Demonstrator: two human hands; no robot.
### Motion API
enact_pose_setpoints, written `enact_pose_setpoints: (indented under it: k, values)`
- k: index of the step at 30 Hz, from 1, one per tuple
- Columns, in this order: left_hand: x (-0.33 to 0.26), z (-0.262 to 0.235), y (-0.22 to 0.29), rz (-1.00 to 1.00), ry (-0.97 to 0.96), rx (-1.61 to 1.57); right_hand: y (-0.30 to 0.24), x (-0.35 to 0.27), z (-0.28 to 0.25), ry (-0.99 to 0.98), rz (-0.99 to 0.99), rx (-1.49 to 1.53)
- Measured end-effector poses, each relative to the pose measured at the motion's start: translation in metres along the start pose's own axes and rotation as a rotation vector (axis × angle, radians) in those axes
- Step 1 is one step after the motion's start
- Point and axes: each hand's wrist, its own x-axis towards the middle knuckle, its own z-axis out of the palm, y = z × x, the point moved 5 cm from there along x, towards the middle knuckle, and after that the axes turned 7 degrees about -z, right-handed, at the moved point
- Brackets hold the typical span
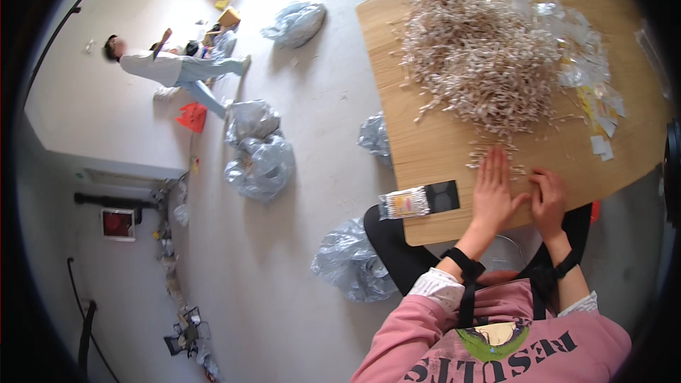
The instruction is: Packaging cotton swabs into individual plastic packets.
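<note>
A large heap of cotton swabs [482, 57] covers the far part of the wooden table [433, 159]. My left hand [494, 188] lies flat near the front edge, fingers stretched out and touching a small loose row of cotton swabs [484, 150]. Just to its right, my right hand [548, 198] rests on the tabletop with its fingers loosely bent and nothing visible in them. At the front left corner lies a clear pack of cotton swabs [406, 203], its end against a flat black piece [443, 196].
Clear plastic packaging [578, 39] and small white paper pieces [601, 147] lie right of the heap. Large clear plastic bags [262, 163] stand on the floor at left, another bag [351, 259] beside my leg. A person [170, 71] walks by the far wall.
</note>
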Motion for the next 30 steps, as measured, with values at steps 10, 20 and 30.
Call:
enact_pose_setpoints:
  k: [10, 20, 30]
  values:
    - [-0.032, -0.012, 0.007, 0.005, -0.051, 0.097, -0.004, 0.006, 0.003, 0.000, -0.025, -0.050]
    - [-0.023, -0.067, -0.032, -0.232, 0.230, -0.454, 0.004, -0.002, -0.003, 0.015, 0.034, 0.039]
    - [-0.036, -0.058, -0.071, -0.553, 0.408, -0.945, -0.052, 0.014, 0.028, -0.246, -0.065, 0.122]
